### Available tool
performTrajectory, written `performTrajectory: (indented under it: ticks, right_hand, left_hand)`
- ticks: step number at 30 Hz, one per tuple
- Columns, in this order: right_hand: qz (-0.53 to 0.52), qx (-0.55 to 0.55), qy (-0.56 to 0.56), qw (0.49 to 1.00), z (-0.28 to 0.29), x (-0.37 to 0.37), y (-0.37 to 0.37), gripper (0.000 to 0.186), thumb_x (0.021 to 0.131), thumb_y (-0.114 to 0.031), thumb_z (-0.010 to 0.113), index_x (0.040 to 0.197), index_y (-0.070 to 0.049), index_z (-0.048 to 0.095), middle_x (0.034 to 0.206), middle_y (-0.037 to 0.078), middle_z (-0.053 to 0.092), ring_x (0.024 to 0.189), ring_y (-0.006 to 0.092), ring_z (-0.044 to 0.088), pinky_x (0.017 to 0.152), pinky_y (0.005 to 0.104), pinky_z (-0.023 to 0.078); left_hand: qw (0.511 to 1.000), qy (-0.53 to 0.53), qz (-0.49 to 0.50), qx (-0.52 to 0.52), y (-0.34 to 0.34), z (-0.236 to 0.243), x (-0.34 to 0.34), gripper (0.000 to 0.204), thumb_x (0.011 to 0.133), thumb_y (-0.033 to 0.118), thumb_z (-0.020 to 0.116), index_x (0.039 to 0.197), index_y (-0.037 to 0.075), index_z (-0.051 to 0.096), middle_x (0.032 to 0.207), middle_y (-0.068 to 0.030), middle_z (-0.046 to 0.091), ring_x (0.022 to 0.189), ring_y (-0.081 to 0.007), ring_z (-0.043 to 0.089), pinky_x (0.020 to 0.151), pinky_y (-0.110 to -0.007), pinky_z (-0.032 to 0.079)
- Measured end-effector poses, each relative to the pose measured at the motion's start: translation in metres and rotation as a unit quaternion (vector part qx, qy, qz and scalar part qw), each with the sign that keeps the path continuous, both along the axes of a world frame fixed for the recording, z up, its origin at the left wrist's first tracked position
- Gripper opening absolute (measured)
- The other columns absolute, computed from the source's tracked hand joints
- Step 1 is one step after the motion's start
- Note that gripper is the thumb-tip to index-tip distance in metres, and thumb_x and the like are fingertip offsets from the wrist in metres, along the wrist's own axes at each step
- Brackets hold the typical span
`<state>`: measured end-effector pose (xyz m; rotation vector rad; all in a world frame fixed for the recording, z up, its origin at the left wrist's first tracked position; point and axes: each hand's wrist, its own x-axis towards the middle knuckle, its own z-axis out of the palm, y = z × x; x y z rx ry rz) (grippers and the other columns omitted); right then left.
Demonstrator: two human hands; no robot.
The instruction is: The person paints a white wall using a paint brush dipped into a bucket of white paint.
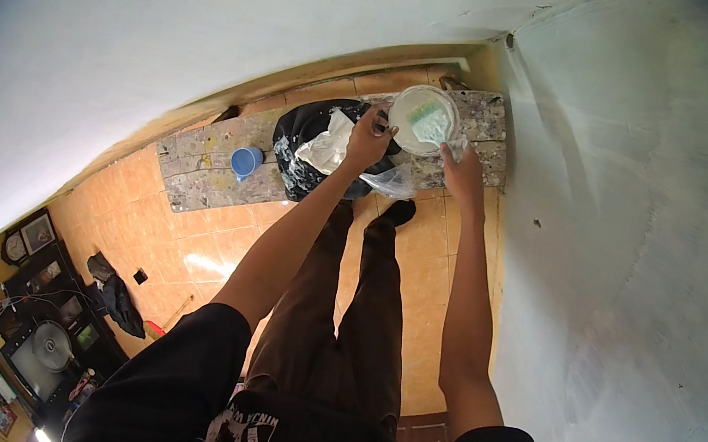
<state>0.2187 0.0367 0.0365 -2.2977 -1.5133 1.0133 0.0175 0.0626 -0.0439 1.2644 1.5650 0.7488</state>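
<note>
A round, pale plastic tub (404, 103) sits above the right part of a paint-spattered wooden bench. My left hand (369, 139) is closed at its near left rim, fingers curled and thumb against the edge. My right hand (463, 172) is closed around the handle end of a broad, flat scraper (431, 123). The scraper's pale green and whitish blade lies over the tub's opening; whether it touches the bottom I cannot tell. Just left of the tub, a black plastic bag (295, 138) stands open, smeared with white, with white material (328, 144) inside it.
The wooden bench (196, 159) runs along the wall, with a blue mug (245, 162) on its left part. A pale wall (609, 264) rises close on the right. Orange floor tiles (200, 242) lie below. At lower left are a fan (52, 347) and a dark cabinet.
</note>
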Motion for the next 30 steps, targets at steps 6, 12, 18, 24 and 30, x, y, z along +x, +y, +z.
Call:
performTrajectory:
  ticks: [6,12,18,24,30]
  right_hand:
    - [0.004,0.011,0.111,0.994,0.001,-0.014,-0.034,0.055,0.088,-0.042,0.060,0.108,0.009,0.055,0.096,0.027,0.062,0.094,0.0401,0.060,0.081,0.0459,0.045]
    - [-0.117,0.035,0.137,0.983,-0.020,-0.020,-0.061,0.048,0.090,-0.039,0.059,0.100,0.008,0.055,0.087,0.022,0.062,0.083,0.0357,0.061,0.075,0.0438,0.045]
    - [-0.108,0.032,0.164,0.980,-0.020,-0.014,-0.058,0.053,0.091,-0.042,0.058,0.100,0.010,0.055,0.081,0.020,0.062,0.078,0.0337,0.062,0.073,0.0434,0.046]
    - [-0.114,0.024,0.137,0.984,-0.012,-0.013,-0.045,0.052,0.091,-0.042,0.057,0.101,0.009,0.056,0.081,0.021,0.062,0.077,0.0341,0.062,0.073,0.0432,0.046]
    - [-0.098,0.079,0.138,0.982,-0.019,-0.012,-0.045,0.052,0.090,-0.043,0.058,0.096,0.009,0.056,0.079,0.021,0.061,0.075,0.0352,0.061,0.071,0.0439,0.046]
  left_hand:
    - [1.000,-0.003,0.010,-0.001,0.000,-0.003,-0.003,0.054,0.078,0.014,0.073,0.127,0.013,0.053,0.086,-0.0082,0.063,0.069,-0.0181,0.060,0.064,-0.033,0.049]
    - [1.000,0.007,-0.003,-0.005,0.000,0.005,0.000,0.055,0.078,0.014,0.073,0.129,0.012,0.052,0.087,-0.0082,0.063,0.069,-0.0175,0.059,0.065,-0.033,0.049]
    - [1.000,-0.001,0.003,-0.025,-0.002,0.003,-0.001,0.056,0.079,0.015,0.073,0.130,0.013,0.051,0.087,-0.0077,0.063,0.070,-0.0166,0.058,0.066,-0.032,0.049]
    - [0.999,0.010,0.008,-0.030,-0.001,-0.001,-0.004,0.055,0.079,0.015,0.073,0.130,0.013,0.052,0.087,-0.0082,0.063,0.070,-0.0170,0.058,0.066,-0.033,0.049]
    - [1.000,0.010,0.000,-0.015,0.001,0.004,-0.002,0.055,0.078,0.015,0.073,0.129,0.014,0.053,0.086,-0.0084,0.063,0.069,-0.0172,0.058,0.065,-0.032,0.049]
